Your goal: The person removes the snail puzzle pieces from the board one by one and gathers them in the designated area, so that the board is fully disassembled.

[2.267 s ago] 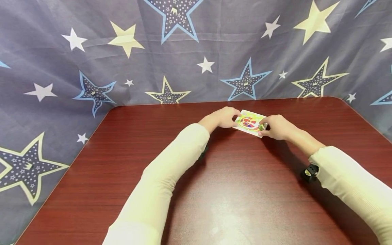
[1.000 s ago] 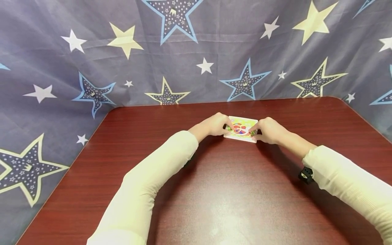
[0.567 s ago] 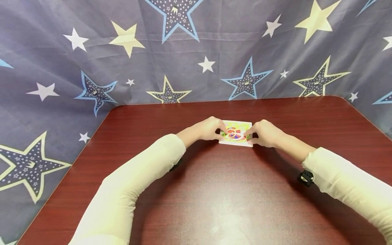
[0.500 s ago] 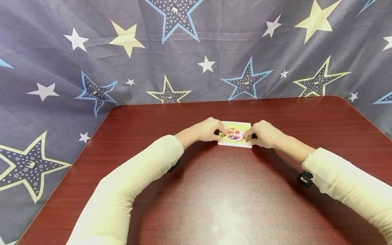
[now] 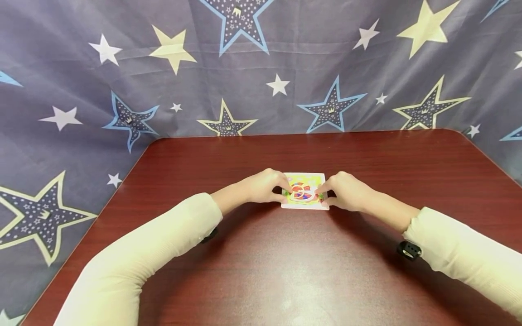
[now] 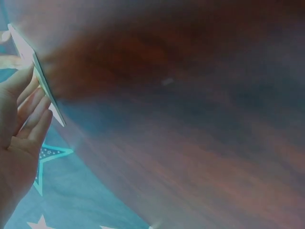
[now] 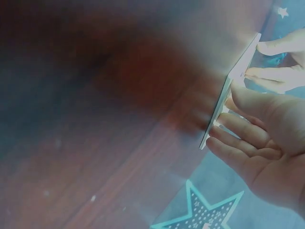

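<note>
A thin square board [image 5: 303,205] with a white border lies over the middle of the table. Its printed face is yellow-green around a round red, white and blue figure. My left hand [image 5: 265,185] pinches its left side, thumb at the near corner and fingers over the top. From the opposite side my right hand [image 5: 348,191] grips the right edge the same way. In the left wrist view the board [image 6: 40,76] shows almost edge-on, close to the tabletop. The right wrist view also gives the board [image 7: 230,86] edge-on, with fingertips along it.
The dark red-brown table [image 5: 261,253] has rounded far corners. Behind it and at its sides hangs a grey-blue curtain [image 5: 253,68] printed with stars. A black strap device [image 5: 409,250] sits on the right wrist, below the cream sleeve.
Both hands have drawn the board from the far right toward the left and nearer to me. Its slant has turned until its edges lie nearly square to the view.
</note>
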The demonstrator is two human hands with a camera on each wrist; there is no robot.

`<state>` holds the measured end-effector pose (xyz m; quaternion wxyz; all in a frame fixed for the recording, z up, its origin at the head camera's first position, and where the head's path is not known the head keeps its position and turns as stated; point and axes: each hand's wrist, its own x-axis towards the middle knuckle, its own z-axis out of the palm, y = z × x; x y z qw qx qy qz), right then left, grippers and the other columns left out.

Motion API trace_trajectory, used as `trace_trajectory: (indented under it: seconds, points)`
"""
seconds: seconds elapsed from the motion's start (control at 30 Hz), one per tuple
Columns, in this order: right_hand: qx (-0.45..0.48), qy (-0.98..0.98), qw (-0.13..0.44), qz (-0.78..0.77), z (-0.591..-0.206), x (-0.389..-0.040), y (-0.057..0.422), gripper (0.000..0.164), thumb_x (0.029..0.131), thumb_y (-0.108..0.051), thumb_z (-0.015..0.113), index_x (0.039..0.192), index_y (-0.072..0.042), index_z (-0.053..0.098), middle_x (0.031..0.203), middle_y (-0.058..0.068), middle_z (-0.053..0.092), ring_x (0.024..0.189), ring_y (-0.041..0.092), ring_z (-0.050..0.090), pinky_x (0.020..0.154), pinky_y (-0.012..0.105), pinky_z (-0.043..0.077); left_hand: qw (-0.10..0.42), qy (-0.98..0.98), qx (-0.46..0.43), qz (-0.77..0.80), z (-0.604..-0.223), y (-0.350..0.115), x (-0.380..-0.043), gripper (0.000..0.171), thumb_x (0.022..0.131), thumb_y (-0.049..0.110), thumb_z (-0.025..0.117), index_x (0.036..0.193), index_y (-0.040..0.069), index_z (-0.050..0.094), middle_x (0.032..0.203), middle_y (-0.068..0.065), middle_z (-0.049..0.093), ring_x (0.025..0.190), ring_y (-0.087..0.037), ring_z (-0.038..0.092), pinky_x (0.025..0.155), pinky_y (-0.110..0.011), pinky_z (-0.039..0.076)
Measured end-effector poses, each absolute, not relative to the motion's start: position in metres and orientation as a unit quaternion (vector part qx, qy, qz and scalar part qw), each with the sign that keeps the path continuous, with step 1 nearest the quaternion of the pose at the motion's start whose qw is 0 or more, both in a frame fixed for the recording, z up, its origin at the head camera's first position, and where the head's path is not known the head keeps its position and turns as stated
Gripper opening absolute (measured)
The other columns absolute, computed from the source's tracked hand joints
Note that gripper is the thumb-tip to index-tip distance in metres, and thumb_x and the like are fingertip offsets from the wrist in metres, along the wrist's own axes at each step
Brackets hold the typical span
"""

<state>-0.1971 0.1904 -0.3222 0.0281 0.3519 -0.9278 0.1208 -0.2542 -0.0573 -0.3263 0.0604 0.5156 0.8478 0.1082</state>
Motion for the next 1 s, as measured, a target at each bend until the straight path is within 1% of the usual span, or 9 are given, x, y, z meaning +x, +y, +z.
trace_trajectory:
  seconds: [0.1,0.2,0.27,0.33,0.43,0.53,0.6,0.83,1.0]
  points:
    - [0.357,-0.925,0.025,0.125,-0.322,-0.19,0.186,0.023,0.075,-0.004,0.079,0.098,-0.005,0.076,0.092,0.007,0.076,0.071,0.015,0.063,0.064,0.027,0.052,0.054,0.848,0.517,0.106,-0.328,-0.064,-0.246,0.026,0.087,0.02,0.071,0.111,0.008,0.072,0.111,-0.008,0.071,0.111,-0.019,0.063,0.099,-0.032,0.05]
    - [0.366,-0.921,0.03,0.128,-0.323,-0.182,0.183,0.021,0.074,-0.004,0.079,0.095,-0.006,0.076,0.088,0.004,0.076,0.071,0.012,0.064,0.066,0.028,0.054,0.051,0.85,0.513,0.109,-0.329,-0.069,-0.237,0.026,0.087,0.022,0.07,0.11,0.009,0.072,0.112,-0.008,0.07,0.111,-0.02,0.063,0.099,-0.032,0.05]
    - [0.37,-0.919,0.032,0.131,-0.325,-0.178,0.181,0.018,0.073,-0.003,0.079,0.091,-0.007,0.076,0.082,0.001,0.074,0.068,0.01,0.062,0.065,0.026,0.053,0.053,0.851,0.509,0.113,-0.33,-0.073,-0.231,0.027,0.087,0.022,0.07,0.111,0.01,0.072,0.113,-0.008,0.07,0.111,-0.019,0.062,0.098,-0.032,0.05]
    - [0.371,-0.918,0.034,0.133,-0.326,-0.173,0.18,0.018,0.072,-0.003,0.079,0.089,-0.007,0.075,0.08,-0.001,0.074,0.067,0.008,0.061,0.065,0.025,0.053,0.056,0.852,0.507,0.12,-0.331,-0.076,-0.225,0.026,0.087,0.022,0.07,0.111,0.01,0.072,0.113,-0.007,0.069,0.11,-0.019,0.062,0.097,-0.032,0.051]
    - [0.372,-0.918,0.034,0.135,-0.327,-0.166,0.178,0.02,0.072,-0.003,0.08,0.091,-0.007,0.076,0.085,0.001,0.075,0.072,0.01,0.066,0.068,0.027,0.055,0.057,0.851,0.506,0.128,-0.331,-0.079,-0.216,0.026,0.087,0.022,0.071,0.11,0.01,0.073,0.111,-0.006,0.069,0.107,-0.018,0.062,0.094,-0.031,0.051]
    - [0.377,-0.915,0.034,0.137,-0.327,-0.159,0.175,0.024,0.072,-0.005,0.08,0.095,-0.007,0.076,0.095,0.003,0.076,0.082,0.013,0.071,0.073,0.03,0.057,0.054,0.85,0.508,0.129,-0.331,-0.083,-0.207,0.025,0.086,0.021,0.071,0.108,0.01,0.073,0.108,-0.005,0.07,0.104,-0.017,0.062,0.093,-0.03,0.052]
    - [0.382,-0.913,0.034,0.139,-0.328,-0.154,0.174,0.024,0.072,-0.006,0.08,0.096,-0.008,0.076,0.096,0.003,0.076,0.085,0.014,0.072,0.074,0.03,0.057,0.054,0.85,0.507,0.13,-0.332,-0.085,-0.203,0.025,0.086,0.023,0.072,0.107,0.011,0.073,0.107,-0.004,0.07,0.103,-0.016,0.062,0.092,-0.029,0.052]
    - [0.387,-0.911,0.045,0.139,-0.326,-0.139,0.169,0.028,0.071,-0.006,0.081,0.099,-0.008,0.076,0.096,0.004,0.076,0.089,0.018,0.073,0.074,0.031,0.058,0.052,0.852,0.504,0.136,-0.332,-0.091,-0.188,0.026,0.085,0.027,0.073,0.107,0.013,0.074,0.106,-0.002,0.069,0.1,-0.014,0.06,0.09,-0.026,0.052]
    - [0.387,-0.911,0.048,0.132,-0.325,-0.13,0.166,0.03,0.071,-0.008,0.082,0.101,-0.007,0.075,0.098,0.005,0.076,0.086,0.015,0.073,0.073,0.029,0.058,0.051,0.849,0.505,0.143,-0.332,-0.096,-0.179,0.025,0.085,0.026,0.073,0.106,0.013,0.074,0.104,-0.001,0.068,0.099,-0.013,0.059,0.089,-0.026,0.052]
